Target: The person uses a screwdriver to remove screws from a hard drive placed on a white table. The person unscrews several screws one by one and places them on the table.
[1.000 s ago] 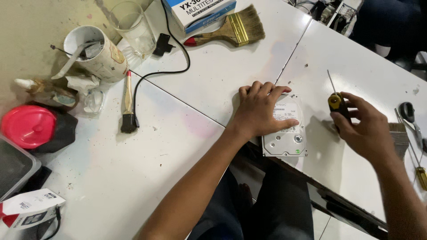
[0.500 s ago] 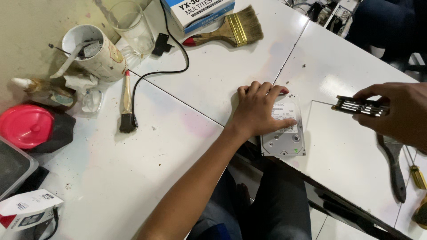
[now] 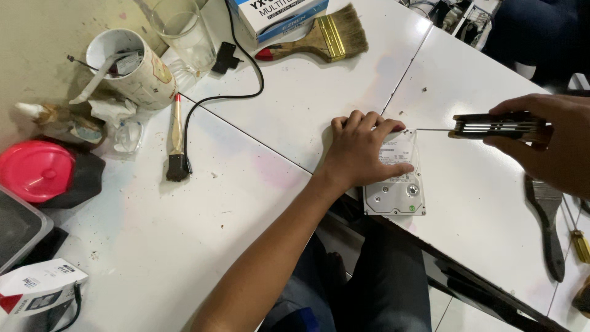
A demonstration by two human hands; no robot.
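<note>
A silver hard disk drive [image 3: 399, 187] lies flat at the near edge of the white table [image 3: 221, 209]. My left hand [image 3: 362, 150] rests palm down on its upper left part, fingers spread, pressing it to the table. My right hand [image 3: 547, 144] is raised at the right and grips a dark folding tool set [image 3: 491, 126]; one thin metal bit sticks out to the left, its tip just above the drive's top right corner.
A wide paintbrush [image 3: 326, 40] and a box [image 3: 276, 12] lie at the back. A small brush [image 3: 177, 138], black cable [image 3: 233, 86], cup [image 3: 132, 67], glass [image 3: 181, 34] and red lid [image 3: 37, 169] sit left. A dark scraper [image 3: 547, 221] and a yellow screwdriver [image 3: 578, 243] lie right.
My right hand put down the small screwdriver it held a second ago and now holds the folding tool set, with its thin bit brought near the drive's corner. My left hand stayed on the drive.
</note>
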